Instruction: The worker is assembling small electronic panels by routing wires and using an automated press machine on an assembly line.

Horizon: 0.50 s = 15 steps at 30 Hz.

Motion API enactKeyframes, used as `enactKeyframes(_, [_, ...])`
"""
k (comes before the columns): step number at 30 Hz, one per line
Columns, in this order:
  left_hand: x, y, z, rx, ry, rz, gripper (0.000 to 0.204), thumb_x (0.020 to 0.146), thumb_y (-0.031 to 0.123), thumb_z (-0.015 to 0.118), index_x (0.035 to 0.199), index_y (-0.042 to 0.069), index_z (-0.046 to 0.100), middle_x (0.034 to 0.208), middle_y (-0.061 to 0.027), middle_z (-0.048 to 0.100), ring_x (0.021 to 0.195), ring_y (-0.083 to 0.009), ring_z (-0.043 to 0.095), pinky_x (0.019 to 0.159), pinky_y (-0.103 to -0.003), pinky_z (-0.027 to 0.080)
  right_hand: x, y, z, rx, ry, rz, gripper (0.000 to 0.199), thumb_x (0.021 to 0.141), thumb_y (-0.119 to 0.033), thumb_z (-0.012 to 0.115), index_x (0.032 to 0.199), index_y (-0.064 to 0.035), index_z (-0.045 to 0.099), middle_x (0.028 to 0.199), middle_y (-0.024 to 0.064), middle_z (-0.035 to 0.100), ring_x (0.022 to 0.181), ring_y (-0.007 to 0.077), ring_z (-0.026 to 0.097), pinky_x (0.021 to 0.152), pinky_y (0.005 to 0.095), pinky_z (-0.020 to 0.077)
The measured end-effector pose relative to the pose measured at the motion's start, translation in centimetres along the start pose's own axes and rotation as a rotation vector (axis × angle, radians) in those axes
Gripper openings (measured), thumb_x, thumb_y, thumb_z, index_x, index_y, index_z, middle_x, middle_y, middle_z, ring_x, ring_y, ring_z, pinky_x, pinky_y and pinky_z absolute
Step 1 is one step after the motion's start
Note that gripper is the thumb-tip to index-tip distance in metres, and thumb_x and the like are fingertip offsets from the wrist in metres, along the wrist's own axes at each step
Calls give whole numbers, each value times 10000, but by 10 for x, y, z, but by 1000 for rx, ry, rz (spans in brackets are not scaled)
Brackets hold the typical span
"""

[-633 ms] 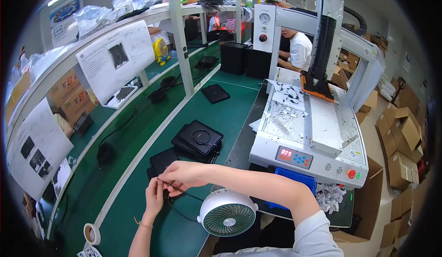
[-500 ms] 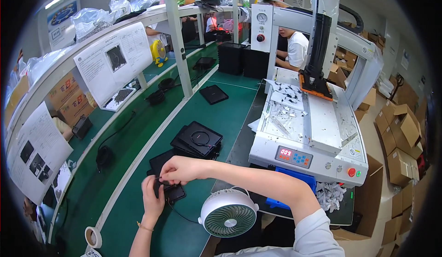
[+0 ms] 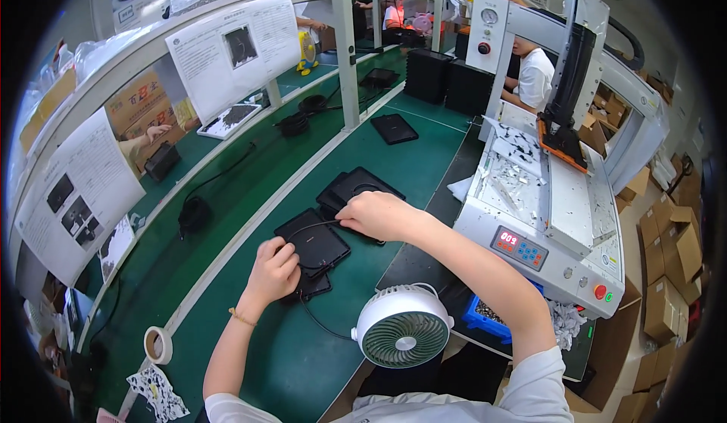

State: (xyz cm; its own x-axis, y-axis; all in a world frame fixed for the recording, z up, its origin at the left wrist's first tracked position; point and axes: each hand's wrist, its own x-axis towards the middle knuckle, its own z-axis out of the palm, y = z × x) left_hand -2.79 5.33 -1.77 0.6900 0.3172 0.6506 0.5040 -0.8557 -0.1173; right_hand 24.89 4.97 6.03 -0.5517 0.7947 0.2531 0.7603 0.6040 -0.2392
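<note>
- Black flat panel (image 3: 316, 245): lies on the green bench top (image 3: 250, 347), just in front of the person, partly over a smaller black piece (image 3: 314, 287) at its near edge.
- Thin black cable (image 3: 303, 228): arcs over the panel from one hand to the other; a further length (image 3: 322, 323) trails toward the white desk fan (image 3: 401, 336).
- Left hand (image 3: 273, 270): curled tight at the panel's near left corner, fingers pinching the cable, as far as the small view lets me judge.
- Right hand (image 3: 377, 215): reached across the body, fingers bent down and closed on the cable's other end at the panel's far edge.
- A second black panel (image 3: 356, 188) sits just beyond it.
- A roll of tape (image 3: 157, 345) rests well to the left.
- A white benchtop machine (image 3: 553, 211) stands to the right.
</note>
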Motion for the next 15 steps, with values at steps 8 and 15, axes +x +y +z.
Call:
enactKeyframes(8, [13,-3,30,-1079,-114,-632,381,719,3,629,1087,43,720,720,19,586,643,-60,536,713,-250,469,-13,20,78,-148,-195,-101,155,840,-123,581,921,-71,702,872,158,692,871,327,695,717,440,569])
enactKeyframes(15, [21,-1,38,-1564,-31,-1395,299,779,-24,552,1047,-35,687,564,40,455,470,-53,383,565,-218,422,1,-2,40,784,-730,265,247,986,-116,507,1189,-34,622,974,126,713,906,185,716,793,307,582])
